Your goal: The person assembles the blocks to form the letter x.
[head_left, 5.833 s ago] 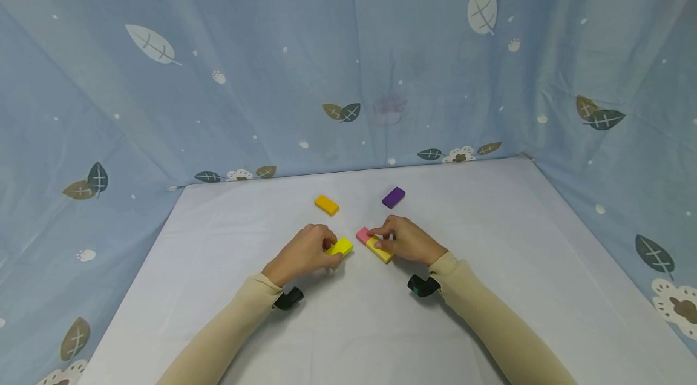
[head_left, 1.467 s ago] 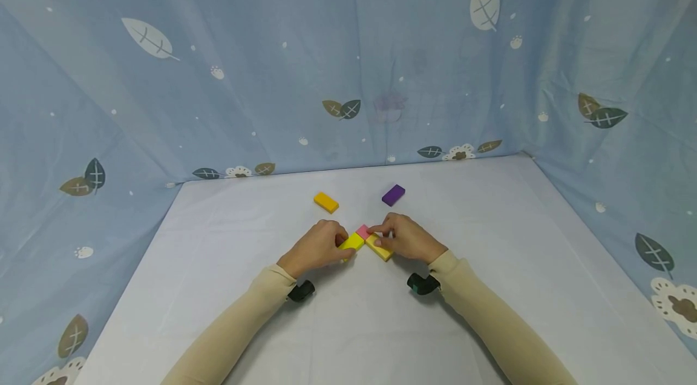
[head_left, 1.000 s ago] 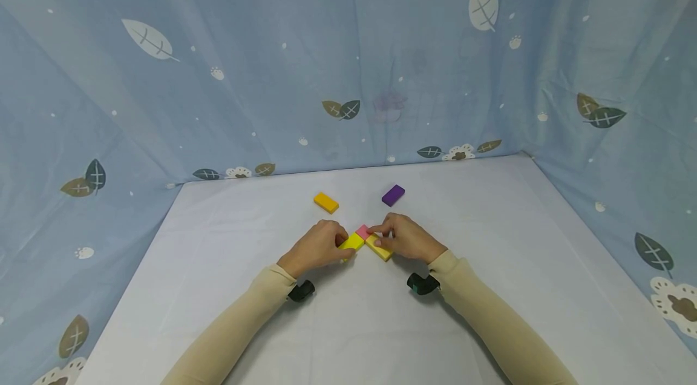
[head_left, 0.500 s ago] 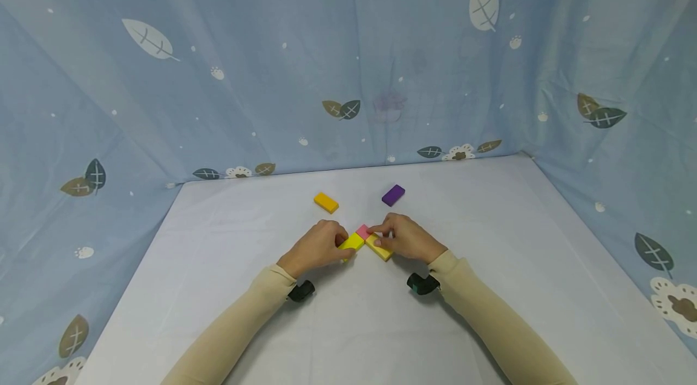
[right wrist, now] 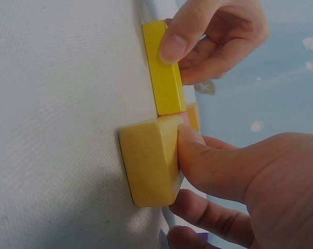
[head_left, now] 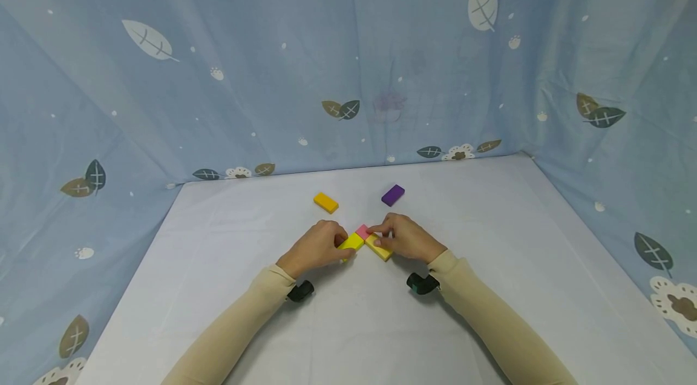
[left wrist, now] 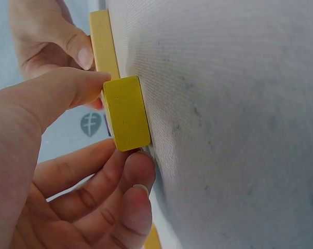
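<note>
My left hand [head_left: 314, 247] pinches a bright yellow rectangular block [head_left: 353, 242] between thumb and fingers, low on the white cloth. One end of that block meets a small pink block [head_left: 362, 231], mostly covered by my right index finger. Right beside the pink one lies a pale yellow block [head_left: 378, 247], gripped by thumb and fingers of my right hand [head_left: 409, 240]. The two yellow blocks slant away from the pink one like a V open toward me. In the right wrist view, the pale yellow block [right wrist: 146, 163] shows its end face, lying flat on the cloth.
Farther back on the white-covered table [head_left: 490, 240] lie an orange-yellow block [head_left: 326, 203] at left and a purple block [head_left: 393, 195] at right. A blue patterned curtain [head_left: 272, 82] closes off the back and sides.
Since the oldest frame, my left hand has slid the bright yellow block right, up to the pink one. My right hand has stayed in place. Over the last second and a half nothing visibly moves.
</note>
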Motion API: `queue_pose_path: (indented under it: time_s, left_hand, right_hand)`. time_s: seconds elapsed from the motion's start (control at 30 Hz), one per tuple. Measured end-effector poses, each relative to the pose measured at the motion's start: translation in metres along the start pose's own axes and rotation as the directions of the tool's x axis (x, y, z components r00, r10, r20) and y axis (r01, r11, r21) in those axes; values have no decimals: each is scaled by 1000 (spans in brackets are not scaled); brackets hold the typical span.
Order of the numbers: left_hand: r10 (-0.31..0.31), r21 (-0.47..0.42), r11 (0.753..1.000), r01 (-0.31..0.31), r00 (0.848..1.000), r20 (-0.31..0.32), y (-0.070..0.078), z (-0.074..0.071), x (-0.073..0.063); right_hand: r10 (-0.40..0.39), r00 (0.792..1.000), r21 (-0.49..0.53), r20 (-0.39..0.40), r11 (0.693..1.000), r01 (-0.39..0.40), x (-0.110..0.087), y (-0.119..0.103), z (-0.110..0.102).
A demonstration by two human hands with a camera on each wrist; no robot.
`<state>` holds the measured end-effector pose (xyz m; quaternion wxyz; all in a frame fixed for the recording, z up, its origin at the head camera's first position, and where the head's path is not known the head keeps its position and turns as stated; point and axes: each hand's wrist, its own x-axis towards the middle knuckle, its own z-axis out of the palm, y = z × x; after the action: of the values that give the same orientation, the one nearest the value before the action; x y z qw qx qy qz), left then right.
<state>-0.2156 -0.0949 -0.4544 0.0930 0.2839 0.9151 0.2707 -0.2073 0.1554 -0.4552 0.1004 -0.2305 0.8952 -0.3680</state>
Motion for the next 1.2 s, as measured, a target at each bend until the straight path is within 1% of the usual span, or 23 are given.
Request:
queue_pose_path:
  time_s: [0.1,0.2,0.4,0.5,0.6,0.83,1.07,1.2]
  left_hand:
    - [-10,12,1000,10,1000,2,0,-1,-1]
    - [-13,31,999,13,1000,1,1,-1,-1]
    - [-7,73,997,10,999,-33,3,-3,-2]
    - [-3,79,997,7,999,-50,5,-4,-2]
    - [1,85,996,3,999,-52,5,-6,-1]
    - [7,54,999,-4,998,-59,10,-13,2]
    - [-1,57,998,6,997,-83,14,-19,5]
    - [-2,42,999,6,995,-103,17,-23,6]
  right_hand:
    - [4,1000,1,-1,1000,-4,0,0,0]
    - [-12,1000,-2,-2,1000,12,-1,0,-1]
    - [-35,999,6,-4,999,35,-1,1,-1]
    - [-16,1000,14,-3,1000,16,0,1,-1]
    - [2,1000,17,1,1000,-2,0,0,0]
    - [14,1000,7,1,1000,-14,0,1,0]
    - [5,1000,8,4,1000,-5,-1,0,0]
    - [12,1000,20,4,1000,-13,0,1,0]
